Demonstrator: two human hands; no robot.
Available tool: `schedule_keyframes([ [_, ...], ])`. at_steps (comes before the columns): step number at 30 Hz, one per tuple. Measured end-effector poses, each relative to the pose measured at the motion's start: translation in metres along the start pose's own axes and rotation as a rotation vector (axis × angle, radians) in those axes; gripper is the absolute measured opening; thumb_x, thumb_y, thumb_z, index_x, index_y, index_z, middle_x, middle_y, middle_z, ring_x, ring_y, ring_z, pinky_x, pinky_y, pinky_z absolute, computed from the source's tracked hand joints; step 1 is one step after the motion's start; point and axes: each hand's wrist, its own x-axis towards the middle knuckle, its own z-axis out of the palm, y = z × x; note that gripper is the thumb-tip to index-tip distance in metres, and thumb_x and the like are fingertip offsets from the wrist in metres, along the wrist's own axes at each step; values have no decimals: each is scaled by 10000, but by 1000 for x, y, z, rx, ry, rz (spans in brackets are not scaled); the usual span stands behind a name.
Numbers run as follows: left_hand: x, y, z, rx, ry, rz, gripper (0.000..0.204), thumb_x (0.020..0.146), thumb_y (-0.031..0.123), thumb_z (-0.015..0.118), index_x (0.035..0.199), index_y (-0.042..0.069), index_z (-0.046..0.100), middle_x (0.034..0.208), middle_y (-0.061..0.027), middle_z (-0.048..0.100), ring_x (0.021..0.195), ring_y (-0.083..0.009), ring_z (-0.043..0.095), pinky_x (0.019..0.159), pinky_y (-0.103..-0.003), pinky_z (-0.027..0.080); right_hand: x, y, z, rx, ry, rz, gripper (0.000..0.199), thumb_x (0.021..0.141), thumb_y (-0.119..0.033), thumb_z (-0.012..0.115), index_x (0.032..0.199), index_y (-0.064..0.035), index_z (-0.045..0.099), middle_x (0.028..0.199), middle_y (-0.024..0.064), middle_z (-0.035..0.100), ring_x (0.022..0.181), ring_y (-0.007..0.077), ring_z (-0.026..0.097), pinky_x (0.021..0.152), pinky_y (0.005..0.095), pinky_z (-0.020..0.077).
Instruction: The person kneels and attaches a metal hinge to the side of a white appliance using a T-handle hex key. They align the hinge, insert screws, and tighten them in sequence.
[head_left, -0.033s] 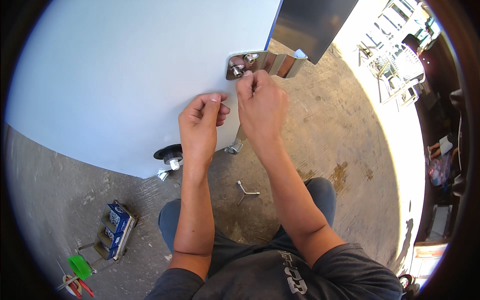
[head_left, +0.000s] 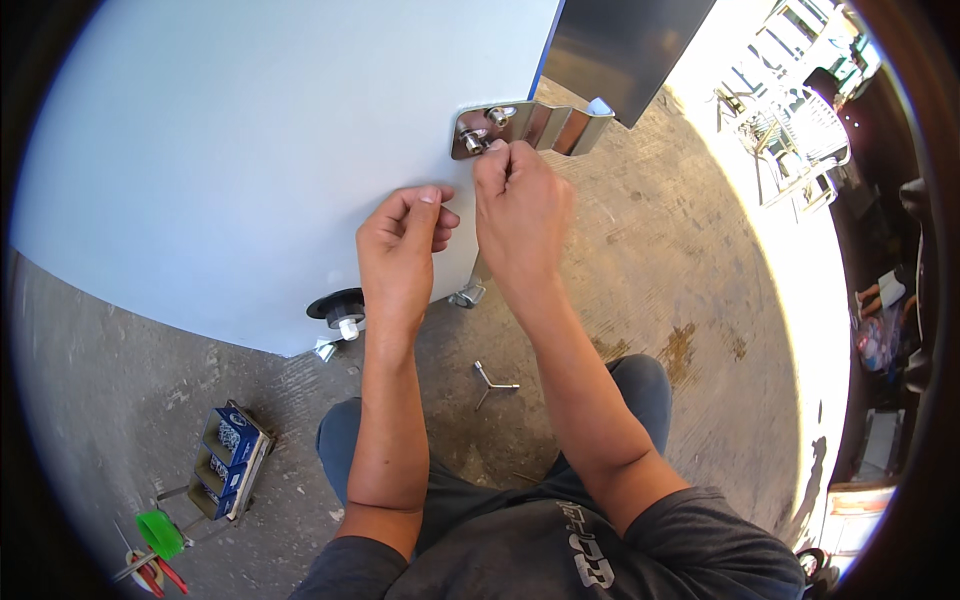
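A shiny metal bracket [head_left: 540,125] with a stepped profile is fixed to the edge of a large pale panel [head_left: 250,150]. Two bolts with washers stick out of its flat end, one of them the lower bolt [head_left: 472,144]. My right hand [head_left: 525,205] is closed in a pinch at the bracket's lower edge, just beside that bolt; whatever lies between thumb and forefinger is hidden. Lower and to the left, my left hand [head_left: 400,245] hovers in front of the panel, thumb pressed on the curled forefinger. Anything in that pinch is too small to make out.
On the concrete floor between my knees lies a three-armed socket wrench [head_left: 490,385]. A blue divided box [head_left: 232,460] of small hardware stands at left, near a green object [head_left: 160,535] and red-handled tools [head_left: 165,575]. A black round fitting [head_left: 340,312] projects below the panel. Metal chairs [head_left: 790,140] stand far right.
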Motion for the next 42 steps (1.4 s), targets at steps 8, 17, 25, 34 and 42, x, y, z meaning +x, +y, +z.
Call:
schedule_keyframes([
  [8, 7, -1, 0, 21, 12, 6, 270, 1064, 230, 603, 1060, 2, 749, 816, -11, 698, 747, -69, 608, 706, -241, 496, 6, -6, -4, 1035, -317, 743, 398, 1057, -309, 534, 867, 31, 615, 635, 81, 573, 595, 161, 601, 582, 391, 481],
  [17, 9, 1, -2, 4, -4, 15, 274, 1067, 236, 607, 1057, 4, 752, 807, -11, 691, 747, -69, 613, 707, -241, 496, -3, -14, -6, 75, -61, 77, 222, 1044, -245, 584, 966, -40, 553, 770, 149, 662, 699, 381, 668, 640, 479, 512],
  [25, 10, -1, -2, 23, 3, 27, 274, 1069, 239, 607, 1069, 6, 751, 810, -3, 686, 733, -78, 626, 687, -245, 509, 3, -10, -14, -164, -136, -111, 256, 1051, -256, 550, 932, -29, 546, 765, 157, 658, 721, 399, 676, 636, 507, 511],
  [34, 13, -6, -3, 14, -16, 34, 274, 1077, 233, 594, 1063, 4, 745, 809, -1, 686, 733, -79, 626, 689, -240, 503, 12, -7, -3, 846, -376, 699, 349, 1072, -288, 473, 864, -16, 542, 654, 96, 588, 561, 239, 584, 547, 398, 478],
  [42, 10, -3, -3, 30, 9, 32, 267, 1073, 242, 605, 1070, 11, 740, 820, 3, 681, 724, -73, 609, 687, -241, 506, -2, -12, -10, 113, -130, 58, 313, 1049, -304, 525, 928, -15, 541, 700, 145, 610, 660, 340, 653, 596, 452, 497],
])
